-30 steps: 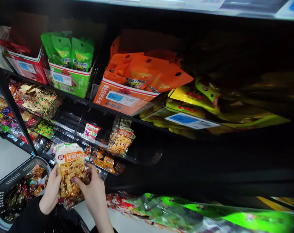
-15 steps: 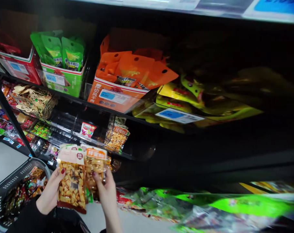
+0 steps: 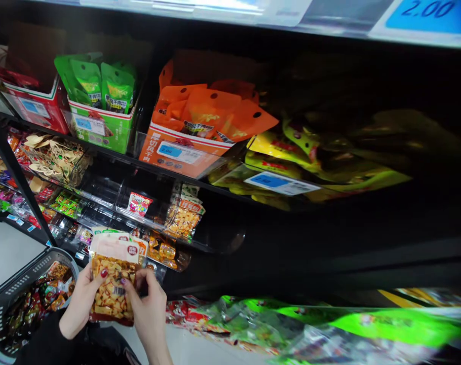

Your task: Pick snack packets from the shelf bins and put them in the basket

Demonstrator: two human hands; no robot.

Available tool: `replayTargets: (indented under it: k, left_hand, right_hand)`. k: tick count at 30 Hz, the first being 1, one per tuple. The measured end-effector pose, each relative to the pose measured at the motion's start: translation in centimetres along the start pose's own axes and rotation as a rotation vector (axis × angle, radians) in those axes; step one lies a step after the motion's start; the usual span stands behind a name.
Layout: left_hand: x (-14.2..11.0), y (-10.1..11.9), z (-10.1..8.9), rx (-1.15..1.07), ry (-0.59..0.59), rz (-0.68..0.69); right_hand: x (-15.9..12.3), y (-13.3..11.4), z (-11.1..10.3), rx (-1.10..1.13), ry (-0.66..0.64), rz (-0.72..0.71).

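Note:
Both hands hold a stack of clear-fronted snack packets [image 3: 111,266] with white tops, showing brown and yellow cubed pieces inside. My left hand [image 3: 80,304] grips the stack's left edge, thumb laid over the front. On the right edge, my right hand [image 3: 149,301] has its thumb pressed on the front face and its fingers curled behind. One packet with an orange print peeks out behind the front one. A similar packet [image 3: 185,215] stands on the shelf just beyond, in a clear divider.
A grey basket [image 3: 44,263] filled with packaged snacks is at the lower left. Above sit a green box [image 3: 103,124], an orange box [image 3: 177,152] and yellow packets [image 3: 276,162] on a black shelf. Green-topped bags [image 3: 367,324] line the lower right.
My right hand has moved left, bringing its orange-printed packet behind the one in my left hand. The separate packets now form one stack. The view has shifted slightly.

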State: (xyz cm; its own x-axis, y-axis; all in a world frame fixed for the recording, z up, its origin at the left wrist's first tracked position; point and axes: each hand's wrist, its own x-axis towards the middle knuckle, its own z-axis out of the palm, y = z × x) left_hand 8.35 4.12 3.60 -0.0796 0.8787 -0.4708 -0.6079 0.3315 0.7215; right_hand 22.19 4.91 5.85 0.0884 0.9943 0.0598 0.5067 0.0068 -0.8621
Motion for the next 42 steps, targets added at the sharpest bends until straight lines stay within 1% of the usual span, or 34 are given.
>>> replayTargets:
  k: [2, 4, 6, 7, 8, 9, 10, 11, 12, 13, 15, 16, 17, 18, 19, 20, 21, 22, 23, 25, 27, 30, 32, 34, 35, 37, 39, 40, 42]
  left_hand:
    - [0.2, -0.2, -0.1, -0.025, 0.021, 0.004]
    - [0.4, -0.2, -0.2, -0.052, 0.049, 0.007]
    - [0.5, -0.2, -0.2, -0.034, 0.073, 0.032]
    - [0.6, -0.1, -0.2, -0.004, 0.080, 0.054]
    - [0.5, -0.1, -0.1, 0.029, 0.081, 0.075]
    - [0.5, -0.1, 0.0, 0.060, 0.079, 0.092]
    - [0.4, -0.2, 0.1, 0.083, 0.073, 0.098]
    - [0.3, -0.3, 0.2, 0.097, 0.071, 0.099]
    - [0.2, -0.4, 0.2, 0.095, 0.081, 0.099]
    - [0.1, -0.6, 0.2, 0.080, 0.107, 0.103]
    - [0.1, -0.8, 0.0, 0.024, 0.158, 0.114]
    - [0.1, -0.8, -0.2, -0.012, 0.167, 0.107]
    - [0.1, -0.8, -0.4, -0.048, 0.164, 0.091]
    - [0.2, -0.8, -0.6, -0.079, 0.149, 0.065]
    - [0.2, -0.7, -0.8, -0.100, 0.136, 0.038]
    - [0.3, -0.5, -0.9, -0.114, 0.130, 0.016]
    - [0.3, -0.4, -1.0, -0.118, 0.135, 0.000]
    - [0.3, -0.3, -1.0, -0.115, 0.139, -0.007]
    - [0.2, -0.2, -1.0, -0.107, 0.140, -0.010]
    - [0.2, -0.1, -0.8, -0.091, 0.128, -0.003]
    - [0.1, -0.2, -0.6, -0.085, 0.113, 0.010]
    - [0.2, -0.1, -0.3, -0.086, 0.119, 0.024]
    - [0.4, 0.1, -0.3, -0.082, 0.138, 0.045]
    - [0.5, 0.5, -0.6, -0.081, 0.153, 0.048]
    - [0.6, 0.7, -0.8, -0.088, 0.156, 0.028]
    - [0.7, 1.0, -1.2, -0.116, 0.149, -0.033]
    - [0.8, 1.1, -1.4, -0.135, 0.128, -0.077]
    - [0.9, 1.1, -1.3, -0.139, 0.119, -0.083]
    - [0.8, 1.0, -0.9, -0.144, 0.103, -0.079]
  right_hand:
    - [0.2, -0.2, -0.8, 0.079, -0.001, 0.000]
    - [0.2, -0.6, -2.3, 0.111, 0.053, -0.009]
    - [-0.1, -1.4, -3.7, 0.059, 0.112, -0.042]
    - [-0.4, -1.9, -4.0, -0.013, 0.114, -0.079]
    - [-0.7, -2.5, -3.8, -0.115, 0.109, -0.131]
    - [-1.0, -3.2, -3.1, -0.236, 0.097, -0.190]
    - [-1.3, -3.7, -2.0, -0.366, 0.068, -0.245]
    - [-1.6, -4.2, -0.6, -0.484, 0.072, -0.287]
    - [-1.7, -4.5, 0.8, -0.566, 0.024, -0.305]
    - [-1.6, -4.7, 2.2, -0.602, -0.043, -0.303]
    - [-1.3, -4.5, 3.8, -0.547, -0.190, -0.297]
    - [-1.1, -4.2, 4.0, -0.489, -0.245, -0.326]
    - [-0.8, -3.7, 3.9, -0.440, -0.264, -0.366]
    - [-0.6, -3.1, 3.4, -0.413, -0.240, -0.399]
    - [-0.3, -2.6, 2.8, -0.412, -0.173, -0.405]
    - [0.0, -2.0, 2.3, -0.423, -0.085, -0.377]
    - [0.2, -1.6, 1.8, -0.424, -0.008, -0.317]
    - [0.4, -1.2, 1.6, -0.395, 0.032, -0.238]
    - [0.5, -1.0, 1.5, -0.341, 0.031, -0.156]
    - [0.6, -0.9, 1.6, -0.196, -0.047, -0.019]
    - [0.4, -0.8, 1.6, -0.060, -0.094, 0.080]
    - [0.1, 0.0, 0.5, 0.103, -0.015, 0.127]
    - [0.2, 1.4, -1.2, 0.231, 0.084, 0.164]
    - [0.5, 3.1, -3.3, 0.366, 0.177, 0.240]
    - [0.8, 3.9, -4.2, 0.405, 0.225, 0.277]
    - [1.2, 5.0, -5.4, 0.397, 0.325, 0.311]
    - [1.3, 5.4, -5.3, 0.331, 0.352, 0.289]
    - [1.3, 5.3, -4.9, 0.302, 0.334, 0.269]
    - [0.9, 4.7, -3.4, 0.280, 0.242, 0.234]
